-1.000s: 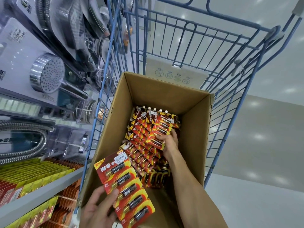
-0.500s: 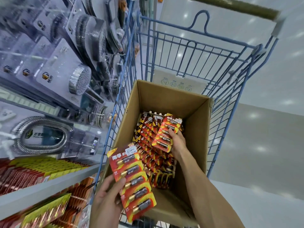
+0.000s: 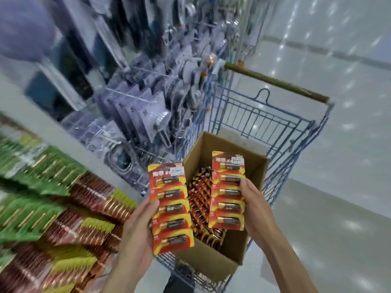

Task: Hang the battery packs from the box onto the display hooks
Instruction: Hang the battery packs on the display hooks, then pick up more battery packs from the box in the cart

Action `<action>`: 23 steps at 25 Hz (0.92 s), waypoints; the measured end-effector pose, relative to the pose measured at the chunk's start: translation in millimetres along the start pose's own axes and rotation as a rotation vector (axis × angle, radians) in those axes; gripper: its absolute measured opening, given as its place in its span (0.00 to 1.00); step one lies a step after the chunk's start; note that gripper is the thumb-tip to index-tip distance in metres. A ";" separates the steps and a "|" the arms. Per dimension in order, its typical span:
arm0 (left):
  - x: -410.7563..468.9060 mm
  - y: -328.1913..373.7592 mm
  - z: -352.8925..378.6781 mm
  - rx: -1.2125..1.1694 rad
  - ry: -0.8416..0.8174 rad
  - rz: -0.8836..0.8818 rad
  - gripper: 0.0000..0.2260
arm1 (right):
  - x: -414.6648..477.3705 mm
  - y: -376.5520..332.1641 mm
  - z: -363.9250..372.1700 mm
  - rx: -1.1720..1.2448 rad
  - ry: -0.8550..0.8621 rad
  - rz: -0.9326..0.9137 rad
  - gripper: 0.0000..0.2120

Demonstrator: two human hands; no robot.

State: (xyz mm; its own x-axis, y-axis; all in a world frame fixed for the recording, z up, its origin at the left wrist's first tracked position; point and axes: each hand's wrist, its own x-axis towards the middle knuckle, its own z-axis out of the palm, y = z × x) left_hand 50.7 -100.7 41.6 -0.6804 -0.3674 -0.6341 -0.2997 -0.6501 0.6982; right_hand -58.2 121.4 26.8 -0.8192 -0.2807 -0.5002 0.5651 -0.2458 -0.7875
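An open cardboard box (image 3: 213,263) sits in a blue wire cart and holds several red-and-yellow battery packs (image 3: 201,199). My left hand (image 3: 135,233) grips a long strip of battery packs (image 3: 170,206) by its left edge, held upright above the box's near left corner. My right hand (image 3: 255,206) grips a second strip of battery packs (image 3: 228,193) by its right edge, lifted above the box. Both strips face me, with white price stickers at the top.
The blue wire cart (image 3: 260,119) with a brown handle (image 3: 275,82) stands on the pale shop floor to the right. At left, hung rows of green, red and yellow battery packs (image 3: 53,204) fill the display. Shower heads in clear packs (image 3: 146,115) hang above them.
My right hand has lifted a second strip of battery packs out of the box. My left hand has raised its strip. The view has swung up and left, and is blurred.
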 end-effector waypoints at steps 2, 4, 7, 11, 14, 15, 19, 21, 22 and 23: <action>-35.9 -1.8 -8.2 -0.044 0.030 0.086 0.14 | -30.3 -10.1 11.3 -0.006 -0.104 -0.014 0.18; -78.0 -5.6 -20.8 -0.096 0.074 0.186 0.15 | -58.1 -14.2 26.0 -0.034 -0.221 -0.025 0.19; -134.9 -6.3 -45.5 -0.164 0.158 0.332 0.12 | -93.2 -13.2 56.3 -0.073 -0.361 -0.006 0.19; -209.8 1.3 -94.0 -0.270 0.326 0.520 0.10 | -139.8 4.4 119.3 -0.151 -0.548 0.061 0.17; -266.3 2.2 -140.4 -0.347 0.441 0.630 0.11 | -180.7 25.8 175.9 -0.193 -0.692 0.130 0.16; -283.7 1.5 -156.3 -0.364 0.474 0.660 0.12 | -194.4 33.9 193.3 -0.198 -0.744 0.150 0.16; -358.0 -9.7 -231.3 -0.402 0.600 0.749 0.13 | -257.2 82.4 260.6 -0.290 -0.922 0.166 0.14; -393.6 -15.9 -269.9 -0.423 0.643 0.787 0.12 | -291.4 110.1 288.5 -0.333 -0.973 0.163 0.15; -411.0 -18.8 -288.7 -0.433 0.666 0.799 0.12 | -310.0 123.0 300.9 -0.356 -0.990 0.158 0.15; -431.0 -21.8 -310.9 -0.441 0.685 0.814 0.12 | -331.3 137.9 314.4 -0.374 -1.005 0.153 0.15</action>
State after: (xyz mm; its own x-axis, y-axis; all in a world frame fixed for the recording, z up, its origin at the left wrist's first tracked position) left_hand 558.5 -135.0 196.4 -0.0187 -0.9815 -0.1904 0.4137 -0.1810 0.8922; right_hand 321.9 -111.2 197.1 -0.1908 -0.9583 -0.2129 0.4493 0.1076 -0.8869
